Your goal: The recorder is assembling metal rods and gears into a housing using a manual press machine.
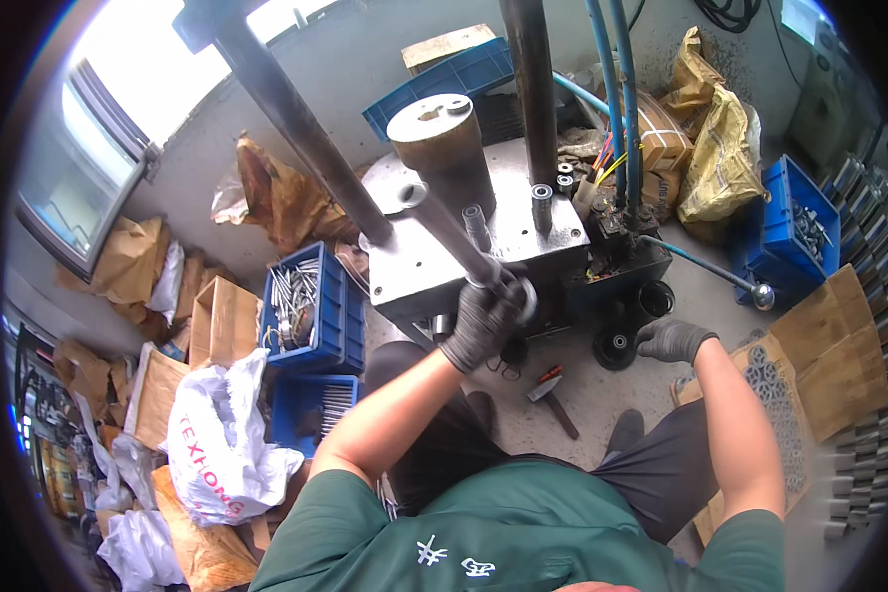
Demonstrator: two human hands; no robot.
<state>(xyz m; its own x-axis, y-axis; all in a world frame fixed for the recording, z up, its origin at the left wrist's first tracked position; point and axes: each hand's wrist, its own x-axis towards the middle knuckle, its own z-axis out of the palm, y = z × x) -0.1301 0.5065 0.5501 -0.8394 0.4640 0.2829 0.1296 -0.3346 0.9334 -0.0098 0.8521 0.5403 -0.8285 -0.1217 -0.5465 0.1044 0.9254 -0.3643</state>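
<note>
My left hand (483, 321), in a dark grey glove, is closed around a long steel rod (449, 232) near its flanged lower end. The rod tilts up and left, over the front of a steel press table (405, 286). My right hand (673, 340), gloved too, hovers to the right with its fingers loosely bent and apart; nothing shows in them. Nearest to it is a black round part (617, 345) with a bearing at its centre. On the table stand a short metal sleeve (476, 227), another sleeve (542, 209) and a thick steel cylinder (444, 148).
Two press columns (301, 128) (533, 94) rise from the table. A lever with a ball end (763, 296) juts out at right. A hammer (555, 400) lies between my feet. Blue crates (337, 306) hold metal parts at left; cardboard with flat rings (760, 385) lies at right.
</note>
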